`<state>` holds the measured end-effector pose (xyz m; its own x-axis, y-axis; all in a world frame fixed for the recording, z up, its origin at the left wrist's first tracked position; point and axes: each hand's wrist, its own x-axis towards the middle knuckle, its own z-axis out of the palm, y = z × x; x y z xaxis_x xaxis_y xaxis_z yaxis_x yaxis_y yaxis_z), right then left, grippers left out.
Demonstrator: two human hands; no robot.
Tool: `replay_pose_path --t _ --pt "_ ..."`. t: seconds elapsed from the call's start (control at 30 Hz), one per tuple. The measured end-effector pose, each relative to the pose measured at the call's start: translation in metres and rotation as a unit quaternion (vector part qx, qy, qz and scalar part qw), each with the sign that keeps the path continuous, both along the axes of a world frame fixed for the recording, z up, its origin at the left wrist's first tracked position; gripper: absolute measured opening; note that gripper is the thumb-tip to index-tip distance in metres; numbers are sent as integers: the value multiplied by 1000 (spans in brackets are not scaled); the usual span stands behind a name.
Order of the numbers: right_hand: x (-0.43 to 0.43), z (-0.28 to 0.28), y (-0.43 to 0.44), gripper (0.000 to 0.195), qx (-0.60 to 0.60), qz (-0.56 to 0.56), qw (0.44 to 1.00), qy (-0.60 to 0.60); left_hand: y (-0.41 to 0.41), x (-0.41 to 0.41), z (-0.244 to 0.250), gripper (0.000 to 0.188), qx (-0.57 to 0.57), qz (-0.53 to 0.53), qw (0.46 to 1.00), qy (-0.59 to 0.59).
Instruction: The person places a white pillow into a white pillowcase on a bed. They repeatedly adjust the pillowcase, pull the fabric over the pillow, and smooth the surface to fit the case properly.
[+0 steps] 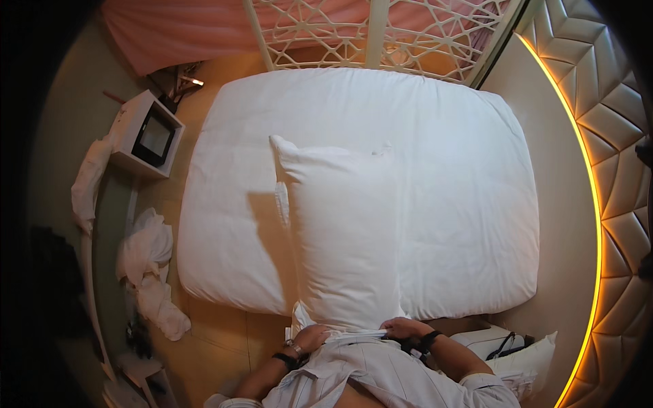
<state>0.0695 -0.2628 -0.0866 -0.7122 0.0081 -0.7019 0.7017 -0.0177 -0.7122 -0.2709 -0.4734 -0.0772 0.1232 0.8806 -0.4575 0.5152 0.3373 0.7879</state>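
A white pillow (347,229) in a pillowcase stretches from my waist out over the bed, its far corners pointing away from me. My left hand (311,339) grips the near edge of the pillowcase on the left side. On the right side my right hand (403,329) grips the same edge, and the fabric (357,334) runs taut between the two hands. Beneath the pillow is a mattress (464,204) covered by a smooth white sheet. The pillow casts a shadow on the sheet to its left.
Crumpled white linen (153,275) lies on the floor at left, near a white cabinet (148,135) holding a dark-framed box. A lattice screen (377,35) stands beyond the bed. At right are a padded, lit headboard (612,178), a white nightstand (484,339) and another pillow (530,362).
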Motion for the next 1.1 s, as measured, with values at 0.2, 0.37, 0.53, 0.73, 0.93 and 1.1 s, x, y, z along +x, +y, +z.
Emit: replay_pose_path --t 0.2,0.37,0.53,0.73,0.93,1.1 --pt "26 43 22 34 -59 -4 992 -108 -9 -25 26 25 37 -76 993 -83" --pt "-11 11 62 55 318 -251 911 -72 48 -67 -1 58 -107 279 953 54" --pt "-74 -14 47 98 227 -326 915 -70 106 -74 -40 79 -143 273 951 -15" --pt "-103 -11 50 94 62 -443 894 11 141 -54 1 42 -59 201 968 -139" --pt "-106 -3 89 75 -173 -414 853 267 198 -24 147 43 -38 217 941 -255" --pt "-42 -43 93 57 -154 -437 883 67 248 36 133 57 22 -63 978 -200"
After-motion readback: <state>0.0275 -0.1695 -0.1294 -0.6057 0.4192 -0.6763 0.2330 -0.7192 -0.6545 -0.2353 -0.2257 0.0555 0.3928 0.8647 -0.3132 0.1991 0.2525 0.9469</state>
